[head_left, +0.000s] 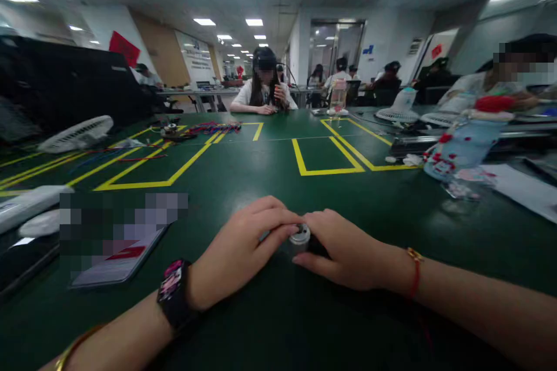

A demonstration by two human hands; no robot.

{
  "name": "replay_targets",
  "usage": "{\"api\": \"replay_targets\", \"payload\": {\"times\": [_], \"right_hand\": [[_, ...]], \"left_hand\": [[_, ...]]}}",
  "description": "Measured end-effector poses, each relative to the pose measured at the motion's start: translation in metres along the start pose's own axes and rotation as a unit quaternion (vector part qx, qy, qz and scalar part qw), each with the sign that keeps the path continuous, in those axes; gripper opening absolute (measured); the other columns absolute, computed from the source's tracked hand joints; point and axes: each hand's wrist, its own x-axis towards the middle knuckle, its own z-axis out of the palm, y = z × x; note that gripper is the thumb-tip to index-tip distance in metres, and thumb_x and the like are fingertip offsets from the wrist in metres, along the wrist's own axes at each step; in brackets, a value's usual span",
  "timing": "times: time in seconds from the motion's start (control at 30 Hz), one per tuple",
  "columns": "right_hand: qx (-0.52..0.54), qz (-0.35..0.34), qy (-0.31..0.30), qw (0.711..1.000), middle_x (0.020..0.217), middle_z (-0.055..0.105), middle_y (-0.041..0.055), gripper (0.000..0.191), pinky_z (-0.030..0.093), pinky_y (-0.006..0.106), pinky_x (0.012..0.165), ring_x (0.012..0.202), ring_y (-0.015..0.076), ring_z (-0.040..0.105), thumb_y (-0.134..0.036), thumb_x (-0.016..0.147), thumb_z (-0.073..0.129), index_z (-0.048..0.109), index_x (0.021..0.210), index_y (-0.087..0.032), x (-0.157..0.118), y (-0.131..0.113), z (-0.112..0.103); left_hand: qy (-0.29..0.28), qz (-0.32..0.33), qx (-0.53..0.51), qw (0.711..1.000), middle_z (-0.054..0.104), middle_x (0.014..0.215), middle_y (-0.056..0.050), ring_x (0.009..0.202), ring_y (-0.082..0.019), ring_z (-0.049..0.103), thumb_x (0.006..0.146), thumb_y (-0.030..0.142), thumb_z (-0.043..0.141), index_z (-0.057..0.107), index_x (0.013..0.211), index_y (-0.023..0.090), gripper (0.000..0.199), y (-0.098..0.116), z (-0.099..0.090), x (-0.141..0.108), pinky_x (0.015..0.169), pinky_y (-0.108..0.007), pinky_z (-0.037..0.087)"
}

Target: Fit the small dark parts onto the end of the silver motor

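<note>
A small silver cylinder that looks like an electric motor [300, 237] stands on the green table, its round end facing up. My right hand [348, 249] is closed around it, with the thumb in front and the fingers behind. Above its top, the thumb and index finger of my left hand [248, 243] come together in a pinch, touching the upper end. Whatever small part sits between those fingertips is hidden.
A plastic pouch [126, 255] lies to the left, near a white device [32, 206]. Farther back are bundled wires [213, 129] and yellow tape outlines [331, 173]. A blue bottle [463, 142] stands at right, beside white paper [522, 191]. Another person [265, 90] sits opposite.
</note>
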Motion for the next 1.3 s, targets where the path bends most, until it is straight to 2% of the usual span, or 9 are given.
{"api": "replay_targets", "payload": {"times": [0.3,0.73,0.87,1.13,1.3], "right_hand": [[0.004,0.003,0.007,1.000,0.097,0.063,0.0073,0.030,0.039,0.036,0.072,0.081,0.0226,0.054,-0.043,0.091,0.058,0.056,0.104,-0.016,0.004,0.000,-0.002],[0.023,0.000,0.021,1.000,0.097,0.065,0.0058,0.028,0.039,0.034,0.073,0.081,0.0207,0.054,-0.039,0.088,0.063,0.057,0.104,-0.017,0.003,0.000,-0.004],[0.031,0.006,0.019,0.999,0.099,0.065,0.0062,0.028,0.039,0.034,0.075,0.084,0.0216,0.055,-0.038,0.088,0.063,0.058,0.106,-0.018,0.003,0.000,-0.005],[0.039,0.017,0.012,0.999,0.098,0.064,0.0073,0.029,0.040,0.035,0.076,0.086,0.0229,0.055,-0.038,0.088,0.063,0.058,0.107,-0.017,0.002,0.000,-0.005],[0.041,0.016,0.009,0.999,0.098,0.064,0.0069,0.029,0.040,0.035,0.076,0.085,0.0227,0.055,-0.039,0.088,0.062,0.058,0.107,-0.018,0.002,-0.001,-0.006]], "left_hand": [[0.023,-0.001,-0.004,1.000,0.063,0.095,0.001,0.090,-0.013,0.058,0.095,0.010,0.053,0.067,0.098,0.021,0.018,0.002,0.000,0.001,0.081,-0.025,0.044],[0.050,-0.008,-0.004,0.999,0.064,0.096,-0.001,0.090,-0.014,0.059,0.095,0.013,0.055,0.068,0.100,0.020,0.016,-0.002,-0.008,0.001,0.081,-0.026,0.045],[0.009,-0.018,-0.008,1.000,0.064,0.094,-0.001,0.089,-0.015,0.060,0.094,0.015,0.056,0.069,0.097,0.020,0.015,-0.013,-0.016,0.003,0.080,-0.027,0.046],[-0.153,-0.044,-0.023,0.987,0.064,0.096,-0.002,0.090,-0.016,0.061,0.091,0.018,0.062,0.074,0.094,0.021,0.012,-0.033,-0.016,0.002,0.082,-0.028,0.047],[-0.173,-0.037,-0.031,0.984,0.064,0.100,-0.002,0.091,-0.016,0.062,0.090,0.017,0.064,0.075,0.095,0.021,0.012,-0.033,-0.013,0.000,0.083,-0.028,0.047]]}}
